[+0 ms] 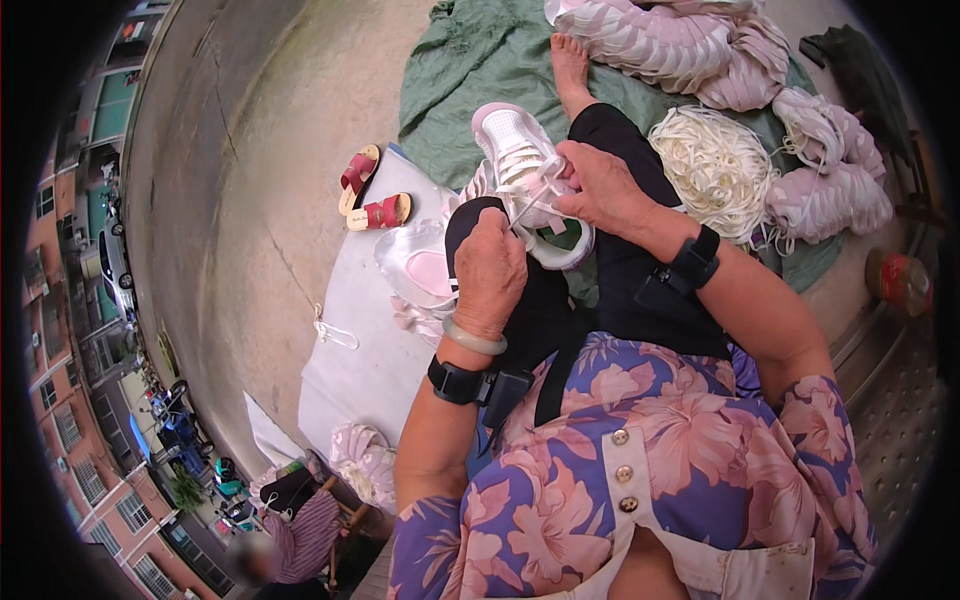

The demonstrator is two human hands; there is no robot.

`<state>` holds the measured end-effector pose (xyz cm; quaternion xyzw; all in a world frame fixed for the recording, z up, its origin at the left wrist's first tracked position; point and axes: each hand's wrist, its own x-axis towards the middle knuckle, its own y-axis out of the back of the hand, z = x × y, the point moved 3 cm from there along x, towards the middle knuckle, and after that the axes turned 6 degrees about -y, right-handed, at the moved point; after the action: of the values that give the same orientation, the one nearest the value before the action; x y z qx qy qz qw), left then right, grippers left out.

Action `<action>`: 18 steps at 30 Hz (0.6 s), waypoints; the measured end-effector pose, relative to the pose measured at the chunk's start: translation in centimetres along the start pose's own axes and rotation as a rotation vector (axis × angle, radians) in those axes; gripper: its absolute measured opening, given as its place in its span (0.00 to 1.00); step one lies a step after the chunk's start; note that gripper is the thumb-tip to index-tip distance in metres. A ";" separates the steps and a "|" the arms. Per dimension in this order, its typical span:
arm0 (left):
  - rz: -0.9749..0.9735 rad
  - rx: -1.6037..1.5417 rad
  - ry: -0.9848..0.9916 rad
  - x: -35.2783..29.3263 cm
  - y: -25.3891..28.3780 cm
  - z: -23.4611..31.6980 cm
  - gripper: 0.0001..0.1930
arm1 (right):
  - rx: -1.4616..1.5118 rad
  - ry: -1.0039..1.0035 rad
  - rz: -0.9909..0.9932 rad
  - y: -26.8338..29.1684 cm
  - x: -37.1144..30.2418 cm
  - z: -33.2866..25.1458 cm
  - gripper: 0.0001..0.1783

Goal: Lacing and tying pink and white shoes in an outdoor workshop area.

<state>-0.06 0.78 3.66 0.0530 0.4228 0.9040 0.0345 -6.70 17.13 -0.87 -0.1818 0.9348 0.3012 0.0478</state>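
Note:
A pale pink and white shoe upper (pixel 522 150) lies over my lap, its toe pointing away from me and its open heel toward me. White laces cross its front. My left hand (pixel 490 268) is closed in a fist at the near left of the upper, with a white shoelace (pixel 527 204) running from its fingers toward the right hand. On the far right side, my right hand (pixel 608 190) pinches lace at the upper's edge. The fingertips of both hands are partly hidden. More pink and white uppers (pixel 425 268) lie just left of my left hand.
A heap of white laces (pixel 712 172) lies on green cloth (pixel 450 75) to the right, near long stacks of uppers (pixel 660 48). Red sandals (pixel 382 211) stand left beside a pale sheet (pixel 345 385). Another person (pixel 300 535) sits at lower left.

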 end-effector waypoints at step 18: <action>0.100 0.305 -0.314 -2.4 6.4 0.2 0.13 | 0.016 0.061 0.063 1.0 -2.2 -1.3 0.18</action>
<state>2.28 -3.45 8.49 0.2185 0.5411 0.8107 0.0465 -4.98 17.82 1.21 -0.1608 0.9435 0.2894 0.0113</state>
